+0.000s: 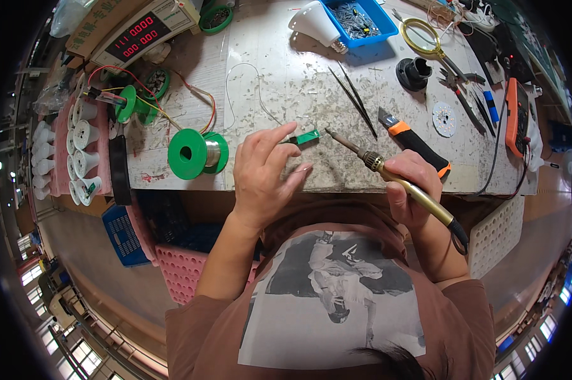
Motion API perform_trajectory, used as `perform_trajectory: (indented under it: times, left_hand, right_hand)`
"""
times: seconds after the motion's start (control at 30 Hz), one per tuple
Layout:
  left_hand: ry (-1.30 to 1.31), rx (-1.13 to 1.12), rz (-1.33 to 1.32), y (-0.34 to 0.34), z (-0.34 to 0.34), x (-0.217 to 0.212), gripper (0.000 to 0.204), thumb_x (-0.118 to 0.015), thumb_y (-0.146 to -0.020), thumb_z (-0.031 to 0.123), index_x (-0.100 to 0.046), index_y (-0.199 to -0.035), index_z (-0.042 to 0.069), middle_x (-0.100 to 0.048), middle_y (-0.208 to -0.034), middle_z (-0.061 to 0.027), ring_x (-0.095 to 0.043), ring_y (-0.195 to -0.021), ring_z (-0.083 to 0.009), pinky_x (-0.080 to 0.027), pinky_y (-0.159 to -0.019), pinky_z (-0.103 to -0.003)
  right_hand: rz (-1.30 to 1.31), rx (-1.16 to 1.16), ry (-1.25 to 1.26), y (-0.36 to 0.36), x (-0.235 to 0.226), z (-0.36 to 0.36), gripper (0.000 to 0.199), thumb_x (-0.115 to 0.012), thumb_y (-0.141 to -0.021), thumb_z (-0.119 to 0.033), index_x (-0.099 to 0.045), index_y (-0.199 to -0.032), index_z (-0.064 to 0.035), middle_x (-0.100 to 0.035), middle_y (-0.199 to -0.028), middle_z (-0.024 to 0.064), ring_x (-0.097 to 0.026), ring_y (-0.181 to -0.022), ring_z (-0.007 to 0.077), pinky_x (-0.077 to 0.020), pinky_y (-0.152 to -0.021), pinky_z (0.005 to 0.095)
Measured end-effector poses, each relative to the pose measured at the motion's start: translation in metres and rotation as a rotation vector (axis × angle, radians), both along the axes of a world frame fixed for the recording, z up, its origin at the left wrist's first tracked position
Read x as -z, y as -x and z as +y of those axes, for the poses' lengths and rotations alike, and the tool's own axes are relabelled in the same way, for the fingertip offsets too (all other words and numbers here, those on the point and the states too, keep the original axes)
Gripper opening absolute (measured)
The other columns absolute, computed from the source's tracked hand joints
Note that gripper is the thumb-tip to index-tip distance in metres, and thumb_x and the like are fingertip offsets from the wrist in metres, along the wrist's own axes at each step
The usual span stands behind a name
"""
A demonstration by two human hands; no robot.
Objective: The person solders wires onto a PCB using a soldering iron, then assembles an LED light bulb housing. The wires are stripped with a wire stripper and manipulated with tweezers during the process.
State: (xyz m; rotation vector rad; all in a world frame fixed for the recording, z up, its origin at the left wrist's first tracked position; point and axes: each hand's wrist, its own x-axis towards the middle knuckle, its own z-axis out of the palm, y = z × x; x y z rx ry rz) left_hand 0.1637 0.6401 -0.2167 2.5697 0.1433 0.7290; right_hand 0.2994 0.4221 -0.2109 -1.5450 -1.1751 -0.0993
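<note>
My right hand (pixel 416 180) grips a gold-coloured soldering iron (pixel 412 190), its tip pointing left and stopping just short of a small green circuit board (pixel 307 137). That board lies on the worn white bench top. Beside its left end is my left hand (pixel 263 170), with thumb and fingers apart. Those fingertips come close to the board, and whether one touches it is unclear. A thin solder wire (pixel 258 88) loops over the bench and ends near my left index finger. Left of that hand stands a green spool of solder (pixel 197 154).
Black tweezers (pixel 355 101), a utility knife (pixel 416 142), pliers (pixel 461 101) and an orange multimeter (pixel 517 117) lie to the right. At the back are a white bulb housing (pixel 314 26), a blue parts bin (pixel 362 41) and a magnifier (pixel 421 36). White cups (pixel 85 134) and a power supply (pixel 143 35) stand left.
</note>
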Motion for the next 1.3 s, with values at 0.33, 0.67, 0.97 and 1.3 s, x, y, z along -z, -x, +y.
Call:
perform_trajectory:
  times: [0.33,0.67,0.97,1.3]
  left_hand:
    - [0.197,0.131,0.013,0.030,0.005,0.013,0.029,-0.085,-0.074,0.008,-0.065,-0.094,0.005,-0.070,-0.090,-0.0107,-0.065,-0.072,-0.0240,-0.051,-0.063,-0.031]
    - [0.336,-0.039,-0.202,0.029,0.015,0.001,0.016,-0.077,-0.085,0.007,-0.065,-0.095,0.003,-0.068,-0.076,-0.0087,-0.060,-0.058,-0.0193,-0.048,-0.054,-0.028]
    - [0.094,-0.103,-0.192,0.030,0.021,-0.007,0.011,-0.072,-0.088,-0.002,-0.065,-0.096,0.000,-0.068,-0.084,-0.0102,-0.067,-0.073,-0.0188,-0.051,-0.063,-0.027]
    - [0.196,0.016,-0.102,0.010,-0.019,0.011,0.016,-0.076,-0.080,0.000,-0.066,-0.093,0.004,-0.072,-0.094,-0.0120,-0.068,-0.076,-0.0269,-0.055,-0.067,-0.033]
  right_hand:
    - [0.007,0.002,-0.002,0.002,0.005,0.001,0.025,-0.069,-0.094,-0.024,-0.064,-0.103,-0.0008,-0.066,-0.077,0.0126,-0.063,-0.061,0.0257,-0.0498,-0.055,0.0329]
    - [-0.080,0.100,0.135,0.003,0.022,0.063,0.026,-0.073,-0.084,-0.008,-0.067,-0.109,-0.0089,-0.066,-0.091,0.0108,-0.064,-0.076,0.0280,-0.0504,-0.063,0.0370]
    - [-0.099,0.089,0.288,0.011,0.022,0.088,0.036,-0.071,-0.081,-0.007,-0.062,-0.115,-0.0116,-0.058,-0.108,0.0125,-0.063,-0.086,0.0310,-0.0503,-0.075,0.0410]
    - [-0.156,-0.068,0.294,0.006,0.019,0.053,0.036,-0.066,-0.081,-0.005,-0.067,-0.116,-0.0126,-0.058,-0.115,0.0102,-0.063,-0.092,0.0297,-0.0515,-0.081,0.0394]
